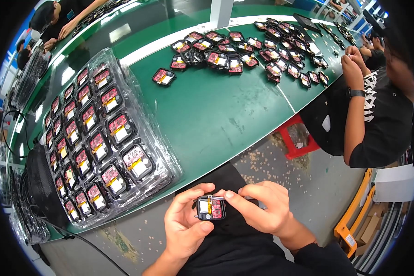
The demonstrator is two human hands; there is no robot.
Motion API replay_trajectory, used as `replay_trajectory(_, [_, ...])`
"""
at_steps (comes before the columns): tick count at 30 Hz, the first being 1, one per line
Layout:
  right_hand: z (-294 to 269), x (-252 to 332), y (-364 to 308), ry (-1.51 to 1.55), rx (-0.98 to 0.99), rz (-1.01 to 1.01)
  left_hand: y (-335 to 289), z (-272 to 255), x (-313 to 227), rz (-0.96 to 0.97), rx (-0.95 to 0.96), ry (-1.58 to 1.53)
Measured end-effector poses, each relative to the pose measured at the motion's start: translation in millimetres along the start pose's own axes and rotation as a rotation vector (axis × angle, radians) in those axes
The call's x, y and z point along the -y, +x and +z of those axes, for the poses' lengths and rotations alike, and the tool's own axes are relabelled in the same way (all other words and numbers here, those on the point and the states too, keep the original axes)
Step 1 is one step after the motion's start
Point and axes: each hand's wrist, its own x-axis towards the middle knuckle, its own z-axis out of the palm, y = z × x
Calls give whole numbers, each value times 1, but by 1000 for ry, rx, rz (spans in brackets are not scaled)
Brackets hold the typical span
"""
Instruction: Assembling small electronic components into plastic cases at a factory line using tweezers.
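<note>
My left hand [187, 224] grips a small black device housing [210, 208] over my lap, thumb below it and fingers behind and above. Inside the open housing show a red circuit board, a white block and a strip of yellow tape. My right hand [265, 206] is closed in a pinch at the housing's upper right edge. From its fingertips a thin silvery tool [218, 198] reaches across the top of the board; its exact kind is too small to make out. Both hands are in front of the table's near edge.
A clear plastic tray [163, 177] on the green table [193, 124] holds rows of similar housings. Loose housings [217, 60] lie heaped farther back. On the right sits a co-worker [384, 110], near a red stool [293, 138] and a yellow frame [349, 230]. A black cable [85, 246] hangs at the left.
</note>
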Motion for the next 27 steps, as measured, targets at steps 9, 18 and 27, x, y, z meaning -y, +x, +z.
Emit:
replay_trajectory(9, [5,0,-5,104,30,82,-2,-4,5,-18,-30,45])
replay_trajectory(18, [5,-1,-3,241,93,209,-2,-2,4,0,-53,103])
replay_trajectory(27, [5,1,-6,256,90,233,-5,-3,5,-12,-51,73])
